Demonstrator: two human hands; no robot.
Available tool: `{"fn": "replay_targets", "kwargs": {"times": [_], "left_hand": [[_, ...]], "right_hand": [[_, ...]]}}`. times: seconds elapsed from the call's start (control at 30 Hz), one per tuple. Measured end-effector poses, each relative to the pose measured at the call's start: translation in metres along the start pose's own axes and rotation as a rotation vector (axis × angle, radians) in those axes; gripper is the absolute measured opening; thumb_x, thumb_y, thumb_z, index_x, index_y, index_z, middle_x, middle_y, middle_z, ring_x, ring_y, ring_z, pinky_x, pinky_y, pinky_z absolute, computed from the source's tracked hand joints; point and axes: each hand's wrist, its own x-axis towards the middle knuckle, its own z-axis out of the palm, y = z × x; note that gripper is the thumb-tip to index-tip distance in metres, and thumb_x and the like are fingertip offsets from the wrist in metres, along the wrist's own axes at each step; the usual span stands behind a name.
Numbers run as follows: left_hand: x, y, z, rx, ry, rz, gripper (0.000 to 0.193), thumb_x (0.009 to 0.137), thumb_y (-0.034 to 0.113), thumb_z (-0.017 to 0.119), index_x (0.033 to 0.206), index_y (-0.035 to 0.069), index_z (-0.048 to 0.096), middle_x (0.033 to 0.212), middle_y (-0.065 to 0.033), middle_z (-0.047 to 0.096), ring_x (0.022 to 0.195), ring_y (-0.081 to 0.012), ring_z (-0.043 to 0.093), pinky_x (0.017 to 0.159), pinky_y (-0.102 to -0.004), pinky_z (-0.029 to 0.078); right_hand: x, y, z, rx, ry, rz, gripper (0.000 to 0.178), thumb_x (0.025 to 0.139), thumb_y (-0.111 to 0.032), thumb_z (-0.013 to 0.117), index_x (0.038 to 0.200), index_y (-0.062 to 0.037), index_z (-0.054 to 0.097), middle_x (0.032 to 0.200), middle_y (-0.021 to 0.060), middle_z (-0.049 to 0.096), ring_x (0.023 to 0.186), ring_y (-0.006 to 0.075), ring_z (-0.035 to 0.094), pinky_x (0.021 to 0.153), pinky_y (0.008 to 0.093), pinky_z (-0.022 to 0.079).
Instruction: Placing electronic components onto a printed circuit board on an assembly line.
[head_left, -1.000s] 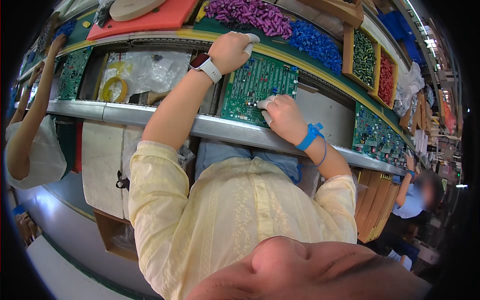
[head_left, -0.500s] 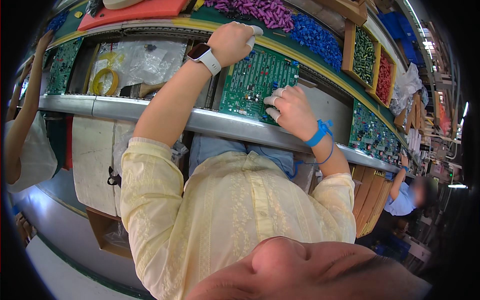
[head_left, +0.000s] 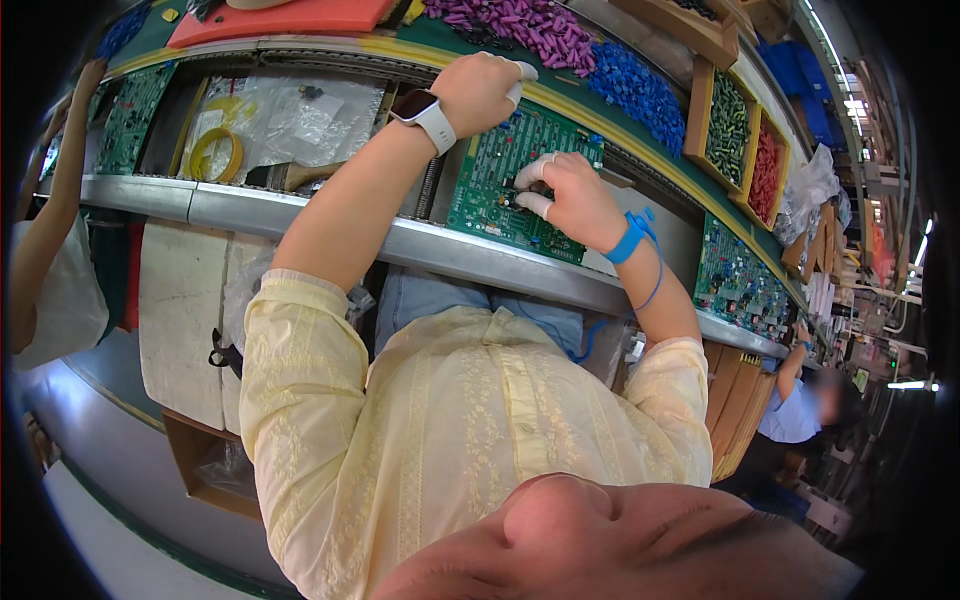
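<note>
A green circuit board (head_left: 487, 175) crowded with small components lies on the rail line in front of me. Over its middle is my right hand (head_left: 578, 203), with white finger cots on and the fingers curled together at the board's components; whatever they pinch is too small to make out. My left hand (head_left: 478, 93) is at the board's far left corner, its cot-covered fingers bent together beside the far rail. What it holds, if anything, is hidden. A pale smartwatch (head_left: 424, 115) is on the left wrist, a blue wrist strap (head_left: 632, 238) with a cord on the right.
Purple parts (head_left: 520, 30) and blue parts (head_left: 640, 85) are heaped beyond the far rail. Boxes of green parts (head_left: 727, 115) and red parts (head_left: 767, 170) stand at right. Yellow tape (head_left: 215, 157) and a brush (head_left: 300, 177) lie left. Another board (head_left: 740, 270) sits right; co-workers flank me.
My right hand has moved a little left and away from me, from the board's near right side to its middle. The view has shifted slightly; my left hand stays at the far corner.
</note>
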Motion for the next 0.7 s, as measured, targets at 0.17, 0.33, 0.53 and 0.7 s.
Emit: {"fn": "replay_targets", "kwargs": {"times": [0.17,0.33,0.53,0.7], "left_hand": [[0.001,0.003,-0.002,0.032,0.003,0.024,0.027,0.078,0.008,0.052,0.102,0.008,0.063,0.087,-0.0155,0.064,0.085,-0.0316,0.059,0.076,-0.0406,0.047],[-0.001,0.002,-0.001,0.029,0.015,0.014,0.028,0.076,0.008,0.053,0.102,0.009,0.064,0.086,-0.0157,0.064,0.084,-0.0320,0.059,0.075,-0.0407,0.047],[0.000,0.004,-0.001,0.031,0.006,0.010,0.028,0.076,0.008,0.053,0.101,0.009,0.064,0.085,-0.0154,0.064,0.083,-0.0318,0.059,0.075,-0.0407,0.047],[0.000,0.004,0.001,0.035,0.001,0.007,0.027,0.076,0.008,0.053,0.101,0.009,0.064,0.085,-0.0152,0.064,0.083,-0.0316,0.059,0.075,-0.0406,0.047]], "right_hand": [[0.009,0.011,0.008,0.020,0.021,-0.102,0.011,0.074,-0.010,0.064,0.085,-0.0087,0.063,0.082,0.0053,0.062,0.081,0.0254,0.055,0.077,0.0373,0.040],[0.012,0.007,0.009,-0.037,0.011,-0.135,0.012,0.073,-0.009,0.060,0.083,-0.0100,0.066,0.083,0.0057,0.062,0.082,0.0255,0.055,0.077,0.0383,0.040],[0.012,0.003,0.010,-0.139,0.032,-0.170,0.012,0.071,-0.008,0.059,0.080,-0.0095,0.066,0.079,0.0050,0.060,0.080,0.0246,0.054,0.076,0.0377,0.040],[0.009,0.003,0.012,-0.149,0.047,-0.184,0.011,0.070,-0.008,0.060,0.079,-0.0100,0.066,0.078,0.0048,0.059,0.078,0.0243,0.054,0.075,0.0370,0.039]]}}
